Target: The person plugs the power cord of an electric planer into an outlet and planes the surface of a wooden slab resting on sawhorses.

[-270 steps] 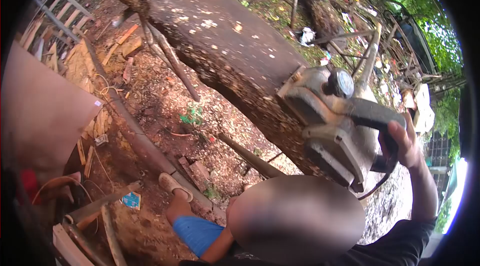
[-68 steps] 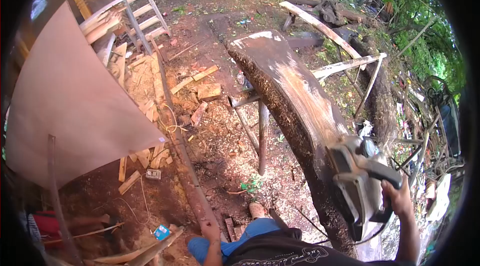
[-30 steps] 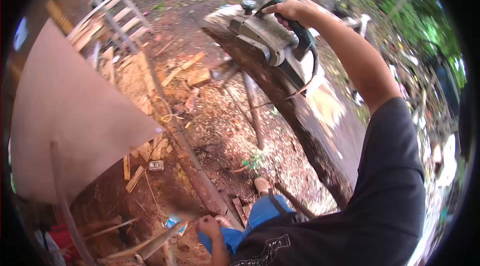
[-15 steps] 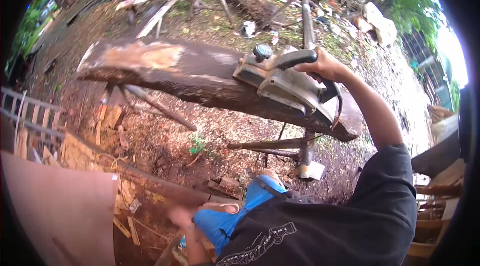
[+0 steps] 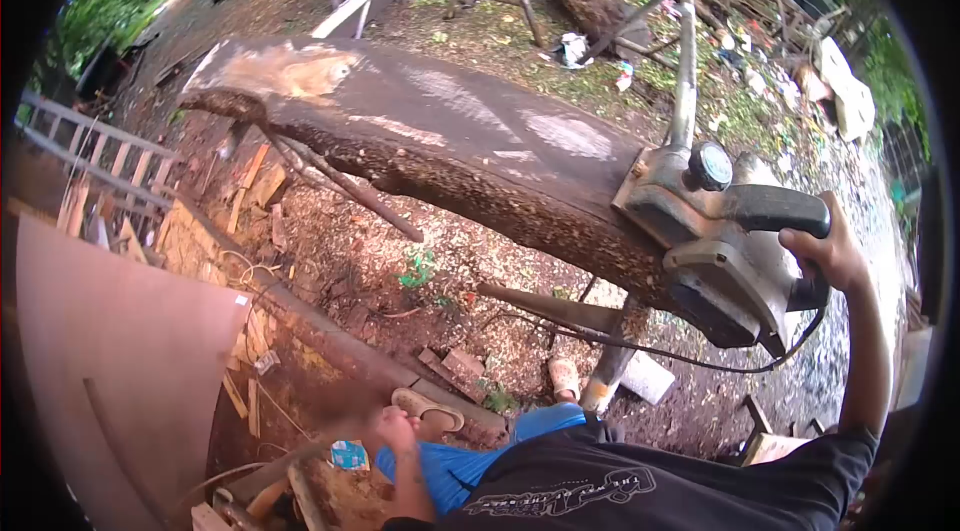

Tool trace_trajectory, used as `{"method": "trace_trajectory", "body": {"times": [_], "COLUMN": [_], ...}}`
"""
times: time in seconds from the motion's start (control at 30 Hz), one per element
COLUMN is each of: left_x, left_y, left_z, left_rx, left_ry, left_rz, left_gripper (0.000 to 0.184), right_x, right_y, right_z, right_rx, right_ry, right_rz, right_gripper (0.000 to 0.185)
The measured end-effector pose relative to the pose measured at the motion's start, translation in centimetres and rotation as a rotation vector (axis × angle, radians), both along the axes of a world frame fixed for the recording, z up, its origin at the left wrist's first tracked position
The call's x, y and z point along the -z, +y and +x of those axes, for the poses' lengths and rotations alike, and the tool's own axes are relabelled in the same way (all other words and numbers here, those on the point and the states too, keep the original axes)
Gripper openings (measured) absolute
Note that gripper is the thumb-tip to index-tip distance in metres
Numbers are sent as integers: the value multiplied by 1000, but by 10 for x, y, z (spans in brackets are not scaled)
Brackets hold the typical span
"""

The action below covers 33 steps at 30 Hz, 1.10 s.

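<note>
My right hand [image 5: 832, 249] is wrapped round the rear handle of an electric planer [image 5: 715, 241], a worn grey tool with a black knob and a trailing cord. The planer sits at the right end of a thick dark slab of wood [image 5: 440, 121] with a rough bark edge. Pale scraped patches mark the slab's upper face. Low down near my blue trousers, my left hand [image 5: 398, 428] is closed with its fingers curled, and I see nothing in it.
Wooden posts [image 5: 686, 61] prop the slab above ground strewn with wood shavings. A pinkish-brown sheet [image 5: 120, 331] stands at lower left, near a ladder-like frame [image 5: 105, 151]. The power cord [image 5: 640, 343] hangs under the slab. A blue packet [image 5: 349, 455] lies near my left hand.
My right hand and the planer have moved right along the slab to its end, showing more of the top face. The camera view has shifted, and my left hand shows more clearly.
</note>
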<state>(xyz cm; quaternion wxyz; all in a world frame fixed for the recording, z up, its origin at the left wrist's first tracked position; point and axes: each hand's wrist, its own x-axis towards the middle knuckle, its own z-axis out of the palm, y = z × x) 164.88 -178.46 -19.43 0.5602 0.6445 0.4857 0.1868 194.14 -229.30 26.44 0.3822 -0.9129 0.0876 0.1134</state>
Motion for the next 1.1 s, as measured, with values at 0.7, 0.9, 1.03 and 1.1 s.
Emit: {"method": "trace_trajectory", "body": {"times": [0.7,0.9,1.03,1.1], "left_x": [-3,7,6,6], "left_y": [-93,-147,-168,-172], "left_z": [-56,-71,-60,-49], "left_rx": [-103,-100,-7,46], "left_ry": [336,416,464,487], "left_rz": [281,348,393,415], "left_gripper": [19,21,24,25], "right_x": [11,8,3,6], "right_y": [487,433,322,257], "right_z": [330,281,189,145], "right_rx": [-701,-673,-576,-537], "right_ry": [-57,49,93,32], "right_rz": [192,276,294,236], "right_gripper": [67,53,57,58]}}
